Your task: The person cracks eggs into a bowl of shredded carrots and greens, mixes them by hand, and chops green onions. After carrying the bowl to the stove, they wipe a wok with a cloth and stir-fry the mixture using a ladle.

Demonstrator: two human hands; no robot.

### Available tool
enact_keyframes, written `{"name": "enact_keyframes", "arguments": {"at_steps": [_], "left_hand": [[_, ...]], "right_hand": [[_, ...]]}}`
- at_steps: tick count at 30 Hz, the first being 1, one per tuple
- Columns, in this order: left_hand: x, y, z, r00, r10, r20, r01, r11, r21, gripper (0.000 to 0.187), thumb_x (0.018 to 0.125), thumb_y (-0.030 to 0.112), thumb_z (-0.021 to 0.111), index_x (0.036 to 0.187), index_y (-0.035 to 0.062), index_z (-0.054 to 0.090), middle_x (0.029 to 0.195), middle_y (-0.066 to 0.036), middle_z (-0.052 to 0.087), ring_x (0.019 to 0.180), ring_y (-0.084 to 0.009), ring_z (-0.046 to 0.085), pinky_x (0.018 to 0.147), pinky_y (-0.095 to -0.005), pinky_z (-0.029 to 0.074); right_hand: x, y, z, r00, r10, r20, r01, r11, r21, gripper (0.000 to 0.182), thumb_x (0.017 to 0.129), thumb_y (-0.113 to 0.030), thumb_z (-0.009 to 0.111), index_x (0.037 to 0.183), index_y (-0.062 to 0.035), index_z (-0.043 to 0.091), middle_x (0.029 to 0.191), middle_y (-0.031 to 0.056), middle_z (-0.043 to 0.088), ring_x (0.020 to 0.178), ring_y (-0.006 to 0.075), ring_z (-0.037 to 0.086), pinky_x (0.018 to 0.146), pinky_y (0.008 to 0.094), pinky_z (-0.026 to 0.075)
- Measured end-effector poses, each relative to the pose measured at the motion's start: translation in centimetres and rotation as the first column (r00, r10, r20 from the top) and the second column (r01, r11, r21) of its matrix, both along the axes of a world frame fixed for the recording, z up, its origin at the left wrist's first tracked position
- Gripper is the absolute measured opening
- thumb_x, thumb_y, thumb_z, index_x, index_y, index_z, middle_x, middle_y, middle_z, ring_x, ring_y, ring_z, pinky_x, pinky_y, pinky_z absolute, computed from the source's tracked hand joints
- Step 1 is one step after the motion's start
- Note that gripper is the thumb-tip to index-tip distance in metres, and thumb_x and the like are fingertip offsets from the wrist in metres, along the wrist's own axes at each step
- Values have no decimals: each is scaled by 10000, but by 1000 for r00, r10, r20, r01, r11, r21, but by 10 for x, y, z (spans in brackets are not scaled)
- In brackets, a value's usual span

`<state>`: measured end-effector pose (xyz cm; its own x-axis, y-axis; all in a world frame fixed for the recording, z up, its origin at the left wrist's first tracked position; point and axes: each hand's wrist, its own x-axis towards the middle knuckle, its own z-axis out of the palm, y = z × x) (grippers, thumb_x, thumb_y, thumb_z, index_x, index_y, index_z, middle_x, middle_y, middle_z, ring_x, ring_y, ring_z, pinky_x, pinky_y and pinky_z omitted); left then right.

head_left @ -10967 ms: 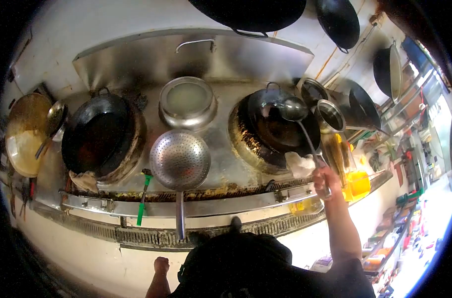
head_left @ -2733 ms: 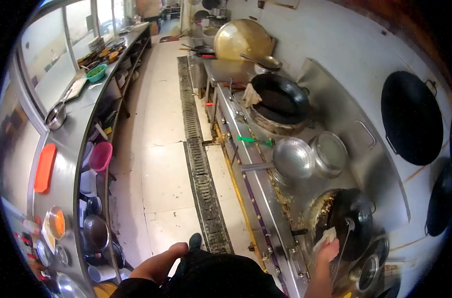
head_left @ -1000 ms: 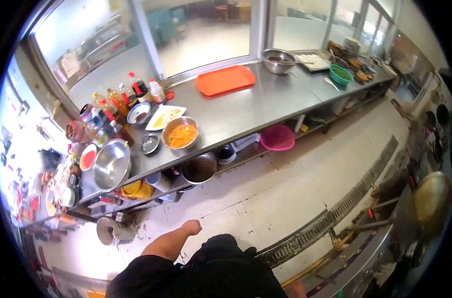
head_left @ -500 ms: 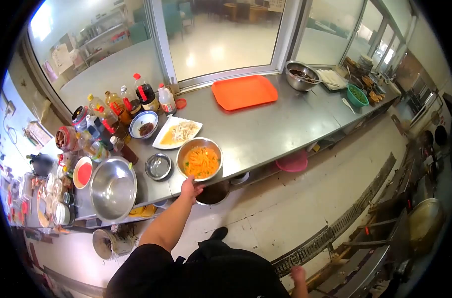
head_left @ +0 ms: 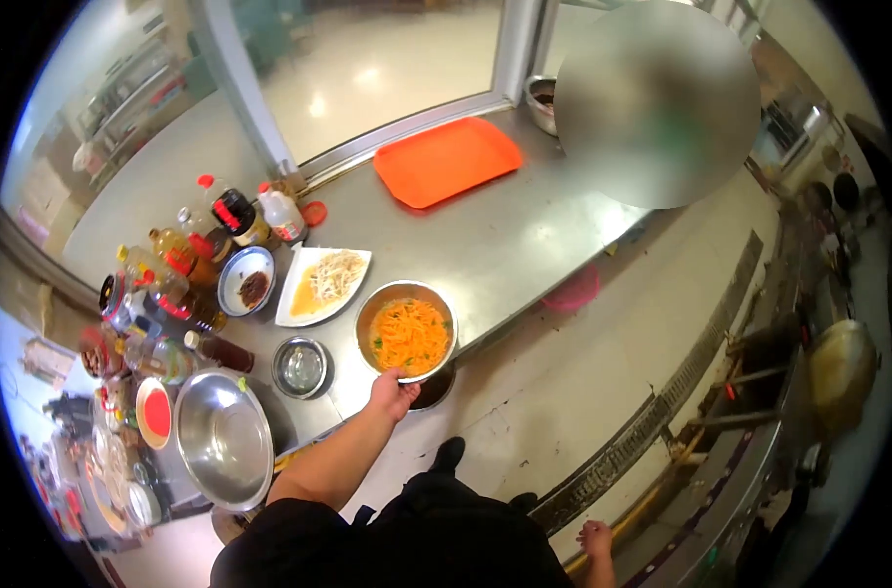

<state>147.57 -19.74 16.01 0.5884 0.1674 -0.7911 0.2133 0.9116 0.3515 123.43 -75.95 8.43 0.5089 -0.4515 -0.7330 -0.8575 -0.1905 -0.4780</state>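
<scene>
My left hand (head_left: 395, 394) grips the near rim of a metal bowl (head_left: 366, 316) at the counter's front edge. Orange shreds that look like carrot (head_left: 410, 335), with green bits among them, fill it. Just behind the bowl is a white plate (head_left: 291, 312) with pale shreds and yellow liquid. To its left stands a small metal bowl (head_left: 300, 367) with a shiny inside. Low on the right, my right hand (head_left: 594, 539) hangs over the floor, away from the counter, its fingers loosely bent and nothing visible in them.
An orange tray (head_left: 448, 163) lies farther back on the steel counter (head_left: 495, 235). Several sauce bottles (head_left: 238, 214), a blue-rimmed bowl (head_left: 246, 281) and a large metal basin (head_left: 223, 438) crowd the left. A floor drain (head_left: 613, 461) runs along the right. A round blur hides the far counter end.
The view has shifted and turned to the right, so the counter things sit farther left. My left hand still grips the bowl of shreds. More of my right hand shows now.
</scene>
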Motion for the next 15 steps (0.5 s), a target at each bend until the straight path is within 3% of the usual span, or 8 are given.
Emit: {"name": "enact_keyframes", "arguments": {"at_steps": [4,6,8,9,10,12,14,15], "left_hand": [[7,-28,7,980,-190,59,192,981,-28,404,836,22,472,1237,-2,428,1057,-196,605,805,-302,632,582,-307,511],[8,-53,23,960,-266,82,269,963,-20,391,818,6,482,1208,2,449,1017,-168,610,746,-276,618,545,-299,479],[6,-79,34,902,-410,138,393,909,137,371,810,-6,482,1180,2,462,983,-148,604,691,-245,590,501,-293,435],[6,-97,57,871,-479,111,451,868,207,370,797,-11,485,1166,17,474,948,-130,603,646,-220,564,479,-298,403],[3,-106,59,782,-609,135,579,789,205,455,803,-20,494,1242,91,452,1115,-82,586,773,-217,574,519,-297,400],[-5,-136,63,695,-713,95,679,694,238,426,799,-7,505,1215,81,479,1062,-92,608,756,-214,582,512,-296,396],[-24,-168,62,524,-851,25,822,513,247,370,809,21,522,1177,62,506,997,-107,625,731,-210,591,502,-295,402],[-38,-185,65,495,-868,31,836,485,257,370,809,21,522,1177,62,506,997,-107,625,731,-210,591,502,-295,402]], "right_hand": [[-33,26,-5,994,-13,107,9,999,40,282,889,-148,600,1123,10,590,745,120,645,606,228,659,514,320,504],[-56,35,-5,982,162,102,-160,987,-31,290,874,-163,618,1099,19,613,771,133,664,646,223,675,568,324,524],[-88,39,-4,986,162,51,-158,985,-72,290,864,-167,631,1082,23,624,785,139,672,655,218,679,588,331,533],[-92,42,-9,982,190,4,-189,976,-106,290,854,-172,643,1065,27,635,800,146,680,663,213,684,608,339,542],[-103,44,-10,991,126,41,-120,986,-114,290,854,-172,643,1065,27,635,800,146,680,663,213,684,608,339,542],[-137,44,-6,998,60,-33,-62,994,-92,291,845,-172,653,1052,33,642,812,157,686,683,207,692,621,342,551],[-192,22,-62,998,51,-34,-56,988,-145,282,847,-169,652,1044,33,644,812,152,687,681,215,692,599,349,553],[-211,24,-57,992,-114,52,118,989,-87,275,843,-166,655,1031,35,650,799,147,684,683,213,690,590,351,552]]}}
